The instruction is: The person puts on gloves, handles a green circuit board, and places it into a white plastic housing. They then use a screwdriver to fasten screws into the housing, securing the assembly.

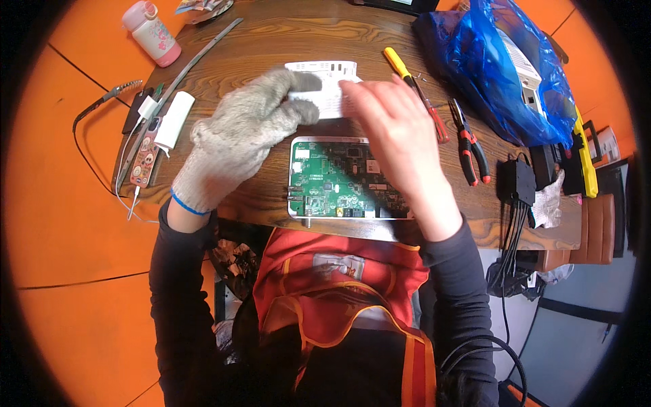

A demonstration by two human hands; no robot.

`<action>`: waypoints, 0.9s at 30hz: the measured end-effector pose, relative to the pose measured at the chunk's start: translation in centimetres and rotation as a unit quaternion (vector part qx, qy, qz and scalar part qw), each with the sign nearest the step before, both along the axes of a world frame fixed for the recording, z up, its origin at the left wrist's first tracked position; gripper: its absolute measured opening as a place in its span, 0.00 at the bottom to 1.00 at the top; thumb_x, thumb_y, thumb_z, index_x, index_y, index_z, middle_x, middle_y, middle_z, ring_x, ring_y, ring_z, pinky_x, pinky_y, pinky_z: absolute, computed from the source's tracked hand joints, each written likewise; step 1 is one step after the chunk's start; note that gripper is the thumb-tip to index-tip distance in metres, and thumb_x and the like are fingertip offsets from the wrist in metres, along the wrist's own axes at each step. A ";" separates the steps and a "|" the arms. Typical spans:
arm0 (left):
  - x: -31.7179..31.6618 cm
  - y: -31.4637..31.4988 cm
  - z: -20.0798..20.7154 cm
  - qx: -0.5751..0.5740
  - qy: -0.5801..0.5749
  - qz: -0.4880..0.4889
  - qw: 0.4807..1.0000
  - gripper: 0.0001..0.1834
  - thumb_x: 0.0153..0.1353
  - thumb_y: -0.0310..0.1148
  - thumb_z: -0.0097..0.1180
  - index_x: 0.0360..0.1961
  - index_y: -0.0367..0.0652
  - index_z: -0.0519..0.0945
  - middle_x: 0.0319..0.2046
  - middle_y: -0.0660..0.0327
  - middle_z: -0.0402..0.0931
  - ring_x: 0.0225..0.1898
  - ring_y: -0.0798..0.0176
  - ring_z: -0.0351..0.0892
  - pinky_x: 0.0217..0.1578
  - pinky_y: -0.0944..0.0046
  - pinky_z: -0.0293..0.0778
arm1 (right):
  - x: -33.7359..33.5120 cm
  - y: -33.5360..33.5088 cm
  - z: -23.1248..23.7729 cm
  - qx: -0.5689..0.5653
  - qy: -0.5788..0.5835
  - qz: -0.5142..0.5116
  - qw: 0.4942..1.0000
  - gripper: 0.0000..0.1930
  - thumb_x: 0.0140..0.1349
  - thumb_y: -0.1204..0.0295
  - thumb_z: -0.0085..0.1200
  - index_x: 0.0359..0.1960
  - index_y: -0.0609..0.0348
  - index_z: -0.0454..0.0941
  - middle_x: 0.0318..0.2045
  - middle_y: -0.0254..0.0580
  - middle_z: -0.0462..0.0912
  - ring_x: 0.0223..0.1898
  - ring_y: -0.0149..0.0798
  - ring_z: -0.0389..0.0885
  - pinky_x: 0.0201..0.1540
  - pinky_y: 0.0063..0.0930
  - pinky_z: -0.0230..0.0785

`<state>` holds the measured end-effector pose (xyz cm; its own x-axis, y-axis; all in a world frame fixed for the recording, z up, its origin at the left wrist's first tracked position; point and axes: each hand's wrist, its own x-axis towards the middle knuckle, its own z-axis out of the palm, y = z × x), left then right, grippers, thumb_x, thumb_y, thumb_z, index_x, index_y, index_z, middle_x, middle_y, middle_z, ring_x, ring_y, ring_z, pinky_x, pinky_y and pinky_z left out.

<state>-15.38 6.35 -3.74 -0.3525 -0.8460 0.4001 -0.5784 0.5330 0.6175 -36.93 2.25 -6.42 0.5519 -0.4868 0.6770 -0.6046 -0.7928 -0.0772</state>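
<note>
My left hand (234, 132), in a light knit glove with a blue cuff edge, pinches the left side of a white plastic housing cover (330, 103) that has vent slots. At the cover's right side is my bare right hand (397, 129), its fingers curled onto the edge; the fingertips are partly hidden. Just below the cover, nearer to me, a green circuit board (322, 182) lies in a shallow white case. My right wrist and its shadow hide the board's right part.
On the right lie a yellow-handled screwdriver (397, 62), a red screwdriver handle (441, 130), pliers (469, 152), a blue plastic bag (495, 74) holding white devices, and a black box with cables (517, 182). On the left are a phone (145, 159), a white cylinder (175, 121) and a bottle (152, 35).
</note>
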 end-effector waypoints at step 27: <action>1.9 3.9 -4.6 -0.090 0.036 -0.006 0.995 0.24 0.66 0.38 0.46 0.58 0.32 0.68 0.54 0.50 0.72 0.56 0.56 0.72 0.57 0.61 0.67 | -6.1 1.3 2.3 0.212 0.114 0.105 0.965 0.49 0.27 0.60 0.73 0.59 0.44 0.64 0.62 0.62 0.55 0.65 0.62 0.51 0.66 0.49 0.51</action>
